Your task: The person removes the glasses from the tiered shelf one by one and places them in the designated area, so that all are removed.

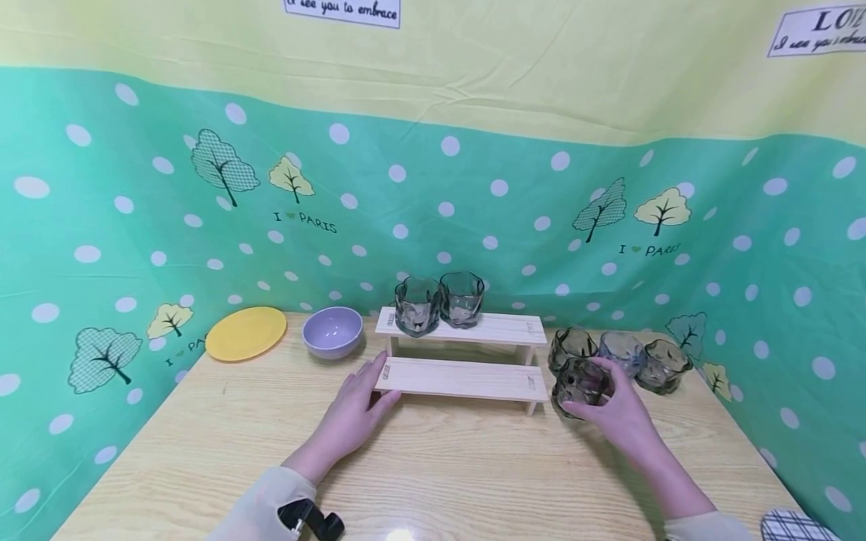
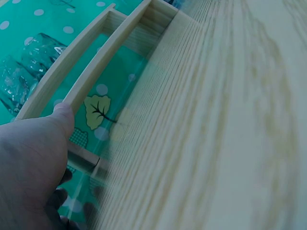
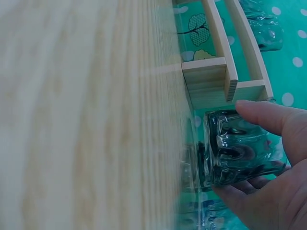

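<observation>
A two-tier wooden shelf (image 1: 463, 377) stands on the table. My left hand (image 1: 354, 406) rests at the left end of its lower board, with the thumb (image 2: 63, 111) at the front edge and the fingers extended along the side. Just right of the shelf, my right hand (image 1: 619, 409) holds a dark, wavy-sided glass cup (image 1: 580, 385), thumb on one side and fingers on the other. In the right wrist view, the held cup (image 3: 244, 146) sits close to the shelf's end panel (image 3: 206, 79). Two similar cups (image 1: 462, 300) stand on the upper board, towards its left.
Behind the held cup are another dark cup (image 1: 570, 347), a bluish cup (image 1: 621, 352) and a brownish cup (image 1: 663, 368). A purple bowl (image 1: 333, 334) and a yellow plate (image 1: 246, 333) lie left of the shelf. A patterned curtain (image 1: 433, 188) hangs behind the table.
</observation>
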{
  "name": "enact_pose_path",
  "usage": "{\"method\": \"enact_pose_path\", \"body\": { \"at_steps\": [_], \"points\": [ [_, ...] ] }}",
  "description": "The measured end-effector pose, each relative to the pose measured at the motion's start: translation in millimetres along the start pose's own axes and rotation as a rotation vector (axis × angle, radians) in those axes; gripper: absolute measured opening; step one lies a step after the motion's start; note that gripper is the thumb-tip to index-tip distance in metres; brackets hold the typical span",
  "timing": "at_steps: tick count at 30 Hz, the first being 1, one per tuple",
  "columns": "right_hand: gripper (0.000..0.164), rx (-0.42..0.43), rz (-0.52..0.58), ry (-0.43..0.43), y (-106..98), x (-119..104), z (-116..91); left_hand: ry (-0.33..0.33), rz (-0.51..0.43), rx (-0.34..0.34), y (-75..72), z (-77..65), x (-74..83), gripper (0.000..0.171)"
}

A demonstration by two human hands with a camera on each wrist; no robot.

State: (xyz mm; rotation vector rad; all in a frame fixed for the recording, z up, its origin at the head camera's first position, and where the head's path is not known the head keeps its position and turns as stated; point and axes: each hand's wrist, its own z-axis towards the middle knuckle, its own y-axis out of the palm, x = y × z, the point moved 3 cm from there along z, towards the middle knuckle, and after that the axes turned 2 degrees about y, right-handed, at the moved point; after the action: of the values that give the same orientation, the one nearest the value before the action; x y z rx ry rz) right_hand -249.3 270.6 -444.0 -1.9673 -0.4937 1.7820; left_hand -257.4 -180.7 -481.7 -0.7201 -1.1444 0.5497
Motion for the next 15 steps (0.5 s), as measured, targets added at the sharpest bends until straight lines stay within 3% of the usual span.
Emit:
{"method": "enact_pose_path", "body": {
  "at_steps": [15],
  "points": [
    [0.122,-0.012,-0.018,0.034,0.4,4.3,3.4,0.018,0.004,0.029,1.2,-0.8,0.5,0.082]
  ]
}}
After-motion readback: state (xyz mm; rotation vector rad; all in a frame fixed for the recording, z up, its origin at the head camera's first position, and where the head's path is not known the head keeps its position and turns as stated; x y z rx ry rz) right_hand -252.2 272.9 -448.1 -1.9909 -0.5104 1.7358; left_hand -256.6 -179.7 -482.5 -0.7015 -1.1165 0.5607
